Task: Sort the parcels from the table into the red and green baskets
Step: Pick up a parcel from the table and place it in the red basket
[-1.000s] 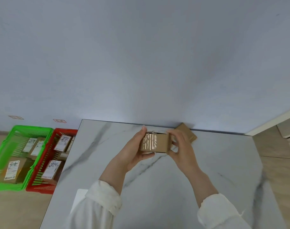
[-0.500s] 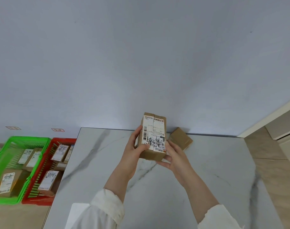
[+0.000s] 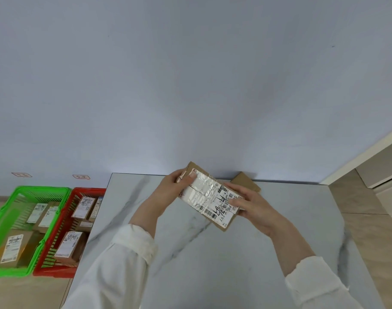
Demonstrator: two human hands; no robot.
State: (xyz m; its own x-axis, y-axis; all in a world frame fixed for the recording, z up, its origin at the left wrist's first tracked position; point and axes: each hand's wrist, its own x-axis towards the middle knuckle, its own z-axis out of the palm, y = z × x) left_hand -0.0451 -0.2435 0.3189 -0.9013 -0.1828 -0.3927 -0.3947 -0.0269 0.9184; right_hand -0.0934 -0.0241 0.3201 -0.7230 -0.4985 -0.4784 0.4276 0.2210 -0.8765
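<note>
The labelled parcel [image 3: 209, 200], mid-frame above the desk [image 3: 212, 264], is clasped at both ends, its long axis slanting upper-left to lower-right, with the left grip [image 3: 172, 186] rather than the right grip [image 3: 250, 208] nearer the red basket [image 3: 87, 190] and green basket [image 3: 41, 188] at lower left.

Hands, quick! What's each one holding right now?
Left hand: grips the labelled parcel at its far end.
Right hand: grips the same parcel at its near end.

We see a white marble-look table [image 3: 212, 264] with grey veins; one flat brown cardboard parcel [image 3: 246, 182] lies at its far edge, by the pale wall [image 3: 190, 85]. Left of the table, on the light wooden floor [image 3: 23, 291], a green plastic basket [image 3: 43, 188] and a red plastic basket [image 3: 87, 190] stand touching.
</note>
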